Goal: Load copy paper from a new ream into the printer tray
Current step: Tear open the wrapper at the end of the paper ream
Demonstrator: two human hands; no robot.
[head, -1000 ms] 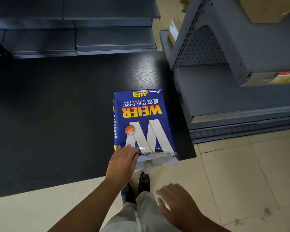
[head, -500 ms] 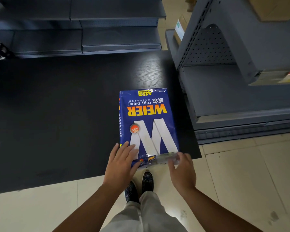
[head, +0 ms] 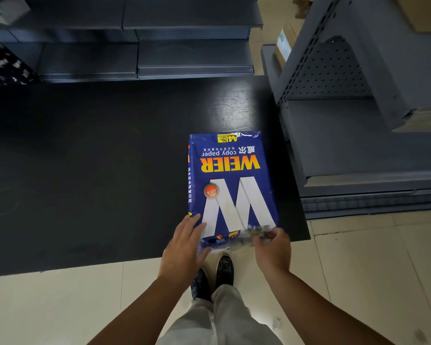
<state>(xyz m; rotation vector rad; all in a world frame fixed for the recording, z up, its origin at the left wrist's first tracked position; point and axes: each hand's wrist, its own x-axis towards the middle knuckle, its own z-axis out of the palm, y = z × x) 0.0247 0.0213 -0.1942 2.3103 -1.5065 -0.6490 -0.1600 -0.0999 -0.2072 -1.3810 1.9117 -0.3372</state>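
A blue ream of copy paper (head: 230, 180) in shiny wrapper, with a big white W and yellow lettering, lies flat near the right front corner of a black table (head: 97, 165). My left hand (head: 184, 247) rests flat with spread fingers on the ream's near left corner. My right hand (head: 271, 247) pinches the crinkled wrapper flap at the ream's near right edge. No printer or tray is in view.
Grey metal shelving (head: 358, 135) stands close on the right of the table, with cardboard boxes (head: 284, 43) behind it. More dark shelves (head: 159, 46) run along the back. Below are a beige tiled floor (head: 358, 270) and my shoes (head: 217, 272).
My right hand came up from beside my leg to the ream's near right edge and closed its fingers on the wrapper. My left hand slid slightly down over the near left corner.
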